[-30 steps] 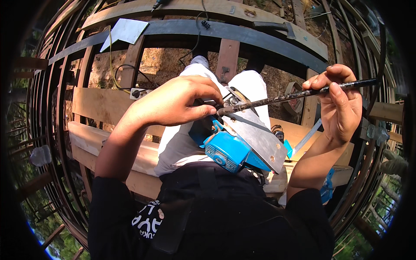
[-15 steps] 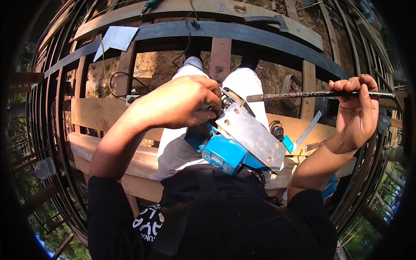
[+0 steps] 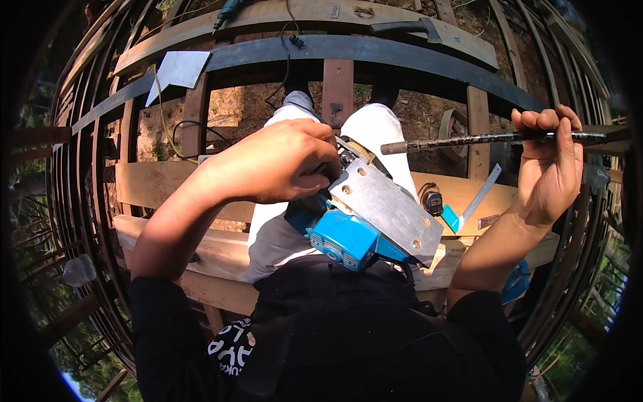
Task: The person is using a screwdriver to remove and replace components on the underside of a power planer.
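Observation:
A blue electric planer [image 3: 343, 240] lies on my lap with its flat metal sole plate [image 3: 385, 211] turned upward. My left hand [image 3: 300, 161] is closed at the far left side of the planer, fingers curled against it beside the exposed mechanism [image 3: 355, 149]. What the fingertips touch there is partly hidden. My right hand [image 3: 552, 157] grips a long thin metal rod [image 3: 462, 141] between thumb and fingers. The rod is held nearly level, and its thicker end points left, just above the far end of the sole plate and apart from it.
On the plank at right lie a tape measure [image 3: 433, 202] and a try square [image 3: 479, 199] with a blue handle. Beyond my knees runs a long dark beam [image 3: 375, 48], with a pale metal sheet [image 3: 179, 70] on its left. Farther off are a hatchet [image 3: 429, 29] and a green power tool [image 3: 229, 12].
The view has shifted slightly. My right hand and the rod are a touch higher in the picture, while my left hand stays at the planer's side.

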Action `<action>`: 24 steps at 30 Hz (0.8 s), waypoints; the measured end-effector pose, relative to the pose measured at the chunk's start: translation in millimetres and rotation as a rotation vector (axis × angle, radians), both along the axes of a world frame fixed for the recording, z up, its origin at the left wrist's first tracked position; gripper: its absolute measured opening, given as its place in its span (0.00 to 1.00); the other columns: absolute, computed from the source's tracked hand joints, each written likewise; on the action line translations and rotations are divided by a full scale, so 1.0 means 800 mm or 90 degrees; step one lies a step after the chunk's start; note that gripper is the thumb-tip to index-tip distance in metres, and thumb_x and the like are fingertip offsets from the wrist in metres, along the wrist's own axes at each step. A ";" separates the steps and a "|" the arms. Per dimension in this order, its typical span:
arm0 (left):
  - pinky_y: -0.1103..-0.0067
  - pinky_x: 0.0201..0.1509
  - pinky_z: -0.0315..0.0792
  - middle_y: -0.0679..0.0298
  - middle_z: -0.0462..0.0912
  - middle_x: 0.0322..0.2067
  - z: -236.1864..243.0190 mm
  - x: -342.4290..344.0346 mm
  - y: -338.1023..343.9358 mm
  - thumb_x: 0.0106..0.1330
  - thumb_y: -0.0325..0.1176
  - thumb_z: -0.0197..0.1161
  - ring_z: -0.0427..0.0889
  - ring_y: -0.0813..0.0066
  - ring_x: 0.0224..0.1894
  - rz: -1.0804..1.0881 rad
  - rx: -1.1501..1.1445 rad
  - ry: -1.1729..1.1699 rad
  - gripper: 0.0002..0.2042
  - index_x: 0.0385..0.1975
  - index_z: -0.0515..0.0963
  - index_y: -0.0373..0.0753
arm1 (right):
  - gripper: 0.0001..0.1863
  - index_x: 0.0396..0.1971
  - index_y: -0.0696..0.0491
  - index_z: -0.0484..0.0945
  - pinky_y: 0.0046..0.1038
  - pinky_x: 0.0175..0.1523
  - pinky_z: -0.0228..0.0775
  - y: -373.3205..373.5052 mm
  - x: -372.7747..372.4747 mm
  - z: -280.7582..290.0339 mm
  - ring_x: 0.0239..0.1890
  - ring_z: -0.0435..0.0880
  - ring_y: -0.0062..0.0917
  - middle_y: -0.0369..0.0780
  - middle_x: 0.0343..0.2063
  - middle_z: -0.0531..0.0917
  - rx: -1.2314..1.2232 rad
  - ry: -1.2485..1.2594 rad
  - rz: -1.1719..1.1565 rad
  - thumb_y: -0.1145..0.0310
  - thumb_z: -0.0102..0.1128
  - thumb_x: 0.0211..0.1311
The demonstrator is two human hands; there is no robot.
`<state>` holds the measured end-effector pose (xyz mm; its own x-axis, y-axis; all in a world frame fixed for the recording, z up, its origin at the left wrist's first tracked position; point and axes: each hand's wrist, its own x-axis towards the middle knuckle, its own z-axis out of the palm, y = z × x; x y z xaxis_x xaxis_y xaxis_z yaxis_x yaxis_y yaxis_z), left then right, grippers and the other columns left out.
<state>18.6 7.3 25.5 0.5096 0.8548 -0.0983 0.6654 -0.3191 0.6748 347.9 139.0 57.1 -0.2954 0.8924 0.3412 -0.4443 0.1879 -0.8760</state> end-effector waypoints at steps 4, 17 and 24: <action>0.66 0.47 0.74 0.59 0.78 0.32 -0.003 -0.002 -0.001 0.51 0.30 0.69 0.80 0.56 0.41 0.008 -0.008 -0.015 0.07 0.29 0.81 0.37 | 0.14 0.52 0.65 0.67 0.48 0.56 0.78 -0.002 -0.003 -0.007 0.41 0.86 0.40 0.48 0.36 0.82 -0.010 -0.008 0.000 0.71 0.43 0.76; 0.69 0.49 0.76 0.58 0.80 0.36 -0.002 -0.016 -0.011 0.54 0.24 0.67 0.82 0.60 0.42 0.140 -0.007 -0.009 0.10 0.37 0.82 0.36 | 0.13 0.52 0.64 0.66 0.49 0.56 0.77 -0.005 -0.010 -0.008 0.38 0.84 0.36 0.46 0.33 0.80 -0.032 0.031 0.015 0.71 0.43 0.76; 0.68 0.51 0.75 0.60 0.80 0.37 -0.017 -0.013 0.008 0.54 0.25 0.68 0.81 0.60 0.44 0.053 0.008 -0.008 0.10 0.37 0.84 0.39 | 0.13 0.52 0.64 0.66 0.51 0.56 0.77 -0.006 -0.026 -0.020 0.38 0.84 0.36 0.46 0.33 0.80 -0.035 0.023 0.039 0.72 0.42 0.76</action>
